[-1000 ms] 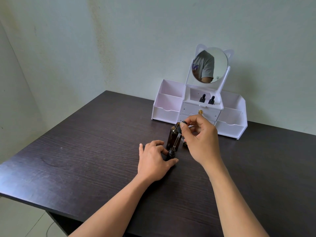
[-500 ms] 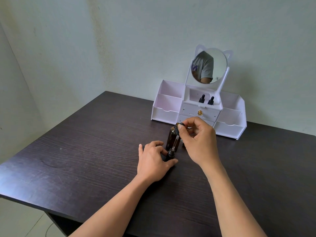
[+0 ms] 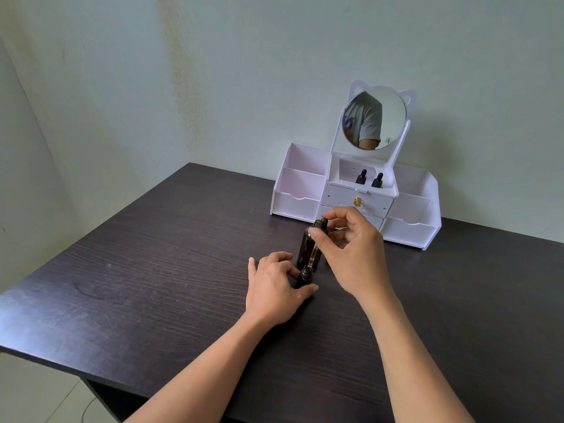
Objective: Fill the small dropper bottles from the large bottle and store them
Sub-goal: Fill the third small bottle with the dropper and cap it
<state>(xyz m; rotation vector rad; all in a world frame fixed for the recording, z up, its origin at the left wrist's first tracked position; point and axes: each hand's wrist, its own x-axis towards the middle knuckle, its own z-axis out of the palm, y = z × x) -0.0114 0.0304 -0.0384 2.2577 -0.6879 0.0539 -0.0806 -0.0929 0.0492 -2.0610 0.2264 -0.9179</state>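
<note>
A small dark dropper bottle (image 3: 305, 277) stands open on the dark table, and my left hand (image 3: 274, 288) grips it between thumb and fingers. My right hand (image 3: 351, 254) pinches the black bulb of a glass dropper (image 3: 313, 254); the pipette tip points down into the small bottle's neck. Just behind stands the large amber bottle (image 3: 306, 244), partly hidden by the dropper and my right hand. Two small dropper bottles (image 3: 369, 178) stand in the middle upper compartment of the white organizer (image 3: 297, 203).
The white organizer with a cat-ear mirror (image 3: 374, 117) stands at the back against the wall, with side compartments and a drawer with a gold knob (image 3: 357, 202). The table's (image 3: 152, 270) left and front edges lie nearby.
My right hand has lowered slightly with the dropper, bringing the pipette tip down to the small bottle's neck. My left hand stays on the small bottle.
</note>
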